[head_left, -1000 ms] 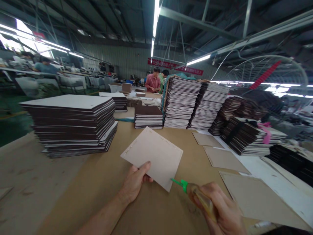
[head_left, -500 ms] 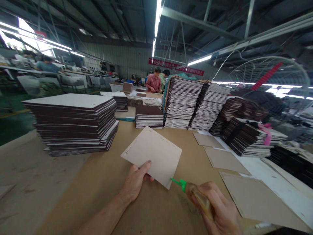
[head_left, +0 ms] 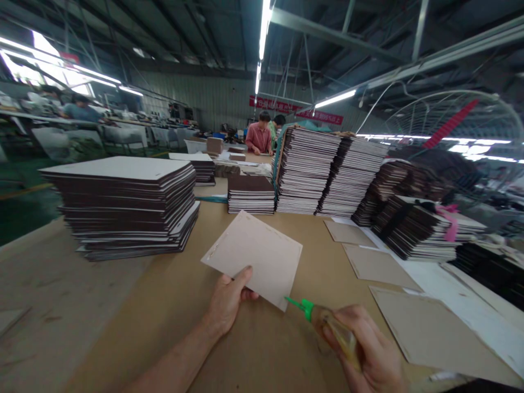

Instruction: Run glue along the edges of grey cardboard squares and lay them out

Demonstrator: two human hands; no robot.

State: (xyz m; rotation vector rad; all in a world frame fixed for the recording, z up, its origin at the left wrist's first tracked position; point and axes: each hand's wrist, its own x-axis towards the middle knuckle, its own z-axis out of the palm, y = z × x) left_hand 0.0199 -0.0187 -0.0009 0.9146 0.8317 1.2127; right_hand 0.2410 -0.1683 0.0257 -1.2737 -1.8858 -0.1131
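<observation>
A light beige rectangular board [head_left: 257, 254] is tilted above the table, pinched at its near edge by my left hand [head_left: 229, 300], thumb on top and fingers beneath. Wet-looking marks run along its left and far edges. My right hand [head_left: 364, 344] is wrapped round a glue bottle [head_left: 335, 327] of yellowish see-through plastic with a green nozzle [head_left: 301, 307]. The nozzle tip points left and lies at the board's near right corner; whether it touches cannot be made out.
Three beige boards, the nearest a large board [head_left: 438, 333], lie in a row at the right. A tall stack of dark-edged boards [head_left: 123, 207] stands left; more stacks [head_left: 307, 169] stand at the back. Across the table, a person in a red shirt [head_left: 258, 136] bends over work.
The held board has turned very slightly and its right corner has risen a little. The nozzle stays by the near right corner. Both hands keep their grips.
</observation>
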